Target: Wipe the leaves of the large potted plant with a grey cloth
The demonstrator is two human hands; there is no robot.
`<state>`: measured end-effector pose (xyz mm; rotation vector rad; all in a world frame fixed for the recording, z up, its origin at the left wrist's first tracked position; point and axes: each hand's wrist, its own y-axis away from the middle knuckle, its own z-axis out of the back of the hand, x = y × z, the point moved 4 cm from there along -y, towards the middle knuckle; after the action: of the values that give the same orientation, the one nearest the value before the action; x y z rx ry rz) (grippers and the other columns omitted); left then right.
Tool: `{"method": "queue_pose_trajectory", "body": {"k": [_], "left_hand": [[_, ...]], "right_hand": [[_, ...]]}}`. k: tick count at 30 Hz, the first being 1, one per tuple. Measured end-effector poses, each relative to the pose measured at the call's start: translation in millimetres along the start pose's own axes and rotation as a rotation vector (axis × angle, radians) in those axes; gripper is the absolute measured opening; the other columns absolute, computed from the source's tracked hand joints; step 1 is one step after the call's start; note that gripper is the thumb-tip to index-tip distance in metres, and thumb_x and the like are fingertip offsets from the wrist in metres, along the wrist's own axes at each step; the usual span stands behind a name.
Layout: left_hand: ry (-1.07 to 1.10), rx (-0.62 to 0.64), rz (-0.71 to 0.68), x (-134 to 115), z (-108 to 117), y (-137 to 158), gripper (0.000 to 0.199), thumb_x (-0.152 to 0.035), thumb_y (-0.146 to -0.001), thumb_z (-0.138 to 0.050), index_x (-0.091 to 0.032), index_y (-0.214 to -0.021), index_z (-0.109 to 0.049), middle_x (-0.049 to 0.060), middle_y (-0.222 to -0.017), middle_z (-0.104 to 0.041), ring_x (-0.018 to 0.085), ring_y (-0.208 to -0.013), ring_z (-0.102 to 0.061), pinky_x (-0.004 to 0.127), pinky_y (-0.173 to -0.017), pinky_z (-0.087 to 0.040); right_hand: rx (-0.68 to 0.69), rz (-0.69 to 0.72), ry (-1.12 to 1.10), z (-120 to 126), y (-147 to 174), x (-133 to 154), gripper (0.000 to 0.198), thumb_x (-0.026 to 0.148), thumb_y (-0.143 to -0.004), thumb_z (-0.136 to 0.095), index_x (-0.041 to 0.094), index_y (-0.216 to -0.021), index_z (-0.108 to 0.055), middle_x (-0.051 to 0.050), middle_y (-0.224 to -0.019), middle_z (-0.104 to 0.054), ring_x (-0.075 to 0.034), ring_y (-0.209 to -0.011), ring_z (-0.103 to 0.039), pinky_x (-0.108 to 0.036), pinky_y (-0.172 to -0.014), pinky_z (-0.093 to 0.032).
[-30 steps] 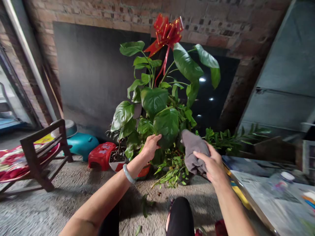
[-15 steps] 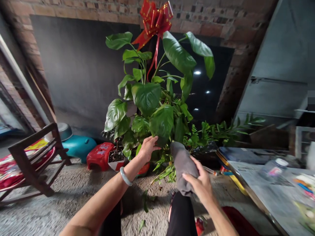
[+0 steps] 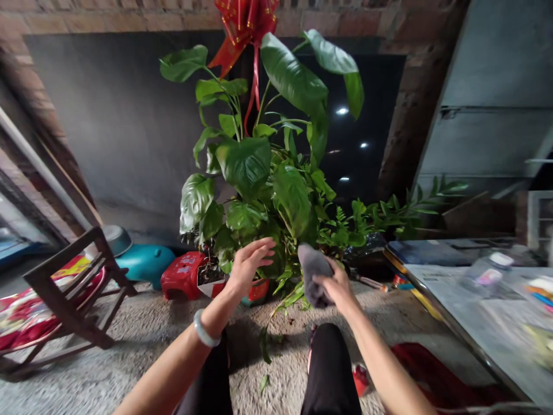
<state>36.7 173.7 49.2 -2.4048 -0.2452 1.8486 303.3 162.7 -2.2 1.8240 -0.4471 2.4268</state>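
Note:
A tall potted plant [image 3: 259, 173] with broad green leaves and a red ribbon bow [image 3: 244, 23] at its top stands on the gravelly floor before a brick wall. My left hand [image 3: 248, 265], a pale bangle on its wrist, reaches toward the plant's low leaves with fingers spread and holds nothing. To its right my right hand [image 3: 337, 285] grips a bunched grey cloth [image 3: 313, 271] close to the lower foliage.
A small white pot of soil [image 3: 209, 279] and a red plastic stool [image 3: 179, 276] sit left of the plant, with a teal container [image 3: 144, 262] behind. A dark wooden chair frame [image 3: 69, 300] stands at far left. A cluttered table [image 3: 479, 305] fills the right side.
My left hand has let go of the large leaf and opened. My right hand has carried the grey cloth down and left, closer to the plant's base. The view has tilted down.

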Motion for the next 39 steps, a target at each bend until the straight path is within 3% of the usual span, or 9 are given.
{"method": "queue_pose_trajectory", "body": {"k": [3,6,10,13,17,22,29,33,39], "left_hand": [[-0.072,-0.272,-0.072,-0.2,59.7,-3.6,0.053,-0.044,-0.061,-0.093,-0.016,-0.104,-0.081,0.015,-0.116,-0.081,0.029,-0.101,-0.074,0.034,-0.076,-0.058],[-0.029,-0.496,-0.113,1.4,94.9,-18.2,0.051,-0.035,-0.061,-0.089,-0.019,-0.108,-0.078,0.012,-0.118,-0.078,0.026,-0.103,-0.073,0.032,-0.078,-0.056],[0.105,-0.487,0.012,10.0,82.6,-41.1,0.042,-0.027,-0.061,-0.087,-0.020,-0.101,-0.073,0.005,-0.096,-0.076,0.018,-0.084,-0.070,0.031,-0.075,-0.056],[0.166,-0.388,0.145,20.1,59.8,-46.1,0.037,-0.029,-0.057,-0.091,-0.020,-0.079,-0.063,-0.002,-0.073,-0.065,0.014,-0.066,-0.063,0.030,-0.067,-0.056],[0.163,-0.310,0.161,26.4,60.7,-41.0,0.045,-0.035,-0.053,-0.097,-0.020,-0.071,-0.058,-0.004,-0.067,-0.063,0.014,-0.066,-0.064,0.030,-0.068,-0.058],[0.136,-0.331,0.150,21.1,84.7,-35.4,0.042,-0.034,-0.056,-0.097,-0.019,-0.072,-0.061,-0.004,-0.067,-0.064,0.013,-0.065,-0.064,0.031,-0.074,-0.060],[0.259,-0.186,0.128,3.8,51.2,-34.7,0.040,-0.035,-0.065,-0.094,-0.020,-0.075,-0.059,-0.002,-0.069,-0.067,0.014,-0.067,-0.066,0.033,-0.076,-0.060],[0.277,-0.223,0.117,-4.3,62.6,-37.8,0.035,-0.031,-0.066,-0.092,-0.020,-0.076,-0.060,-0.003,-0.067,-0.065,0.014,-0.065,-0.065,0.033,-0.076,-0.061],[0.283,-0.209,0.195,0.0,76.3,-55.2,0.038,-0.050,-0.074,-0.088,-0.022,-0.083,-0.064,-0.001,-0.070,-0.067,0.017,-0.064,-0.064,0.038,-0.074,-0.060]], "right_hand": [[0.110,-0.214,-0.006,11.6,57.2,-28.2,0.079,0.042,-0.065,-0.078,0.017,-0.140,-0.071,-0.014,-0.116,-0.083,-0.039,-0.111,-0.079,-0.052,-0.101,-0.062],[0.199,-0.141,0.023,26.0,81.9,7.6,0.080,0.043,-0.066,-0.081,0.019,-0.141,-0.071,-0.014,-0.129,-0.081,-0.039,-0.120,-0.076,-0.053,-0.108,-0.059],[0.212,0.136,-0.064,6.7,64.9,96.2,0.080,0.044,-0.073,-0.082,0.026,-0.149,-0.066,-0.011,-0.144,-0.074,-0.035,-0.129,-0.072,-0.048,-0.110,-0.059],[0.159,0.259,-0.081,-29.8,47.9,123.4,0.084,0.043,-0.073,-0.080,0.022,-0.152,-0.062,-0.014,-0.146,-0.073,-0.035,-0.130,-0.071,-0.050,-0.113,-0.057],[0.284,0.150,0.037,-52.8,61.0,86.3,0.081,0.033,-0.068,-0.076,0.021,-0.148,-0.067,-0.013,-0.144,-0.074,-0.037,-0.133,-0.069,-0.056,-0.119,-0.051],[0.434,-0.092,-0.101,-10.9,95.7,56.0,0.076,0.035,-0.071,-0.079,0.024,-0.145,-0.069,-0.011,-0.129,-0.082,-0.033,-0.111,-0.079,-0.046,-0.097,-0.064],[0.129,0.207,-0.084,-33.0,43.9,111.9,0.082,0.041,-0.069,-0.081,0.020,-0.147,-0.067,-0.014,-0.133,-0.078,-0.035,-0.118,-0.075,-0.051,-0.104,-0.061],[0.245,0.049,0.000,-54.5,57.1,63.3,0.083,0.039,-0.066,-0.077,0.017,-0.145,-0.069,-0.016,-0.133,-0.079,-0.038,-0.121,-0.074,-0.056,-0.109,-0.057],[0.250,-0.192,-0.066,-31.6,115.4,-5.4,0.079,0.043,-0.061,-0.076,0.019,-0.136,-0.074,-0.016,-0.135,-0.079,-0.042,-0.130,-0.071,-0.059,-0.117,-0.053]]}}
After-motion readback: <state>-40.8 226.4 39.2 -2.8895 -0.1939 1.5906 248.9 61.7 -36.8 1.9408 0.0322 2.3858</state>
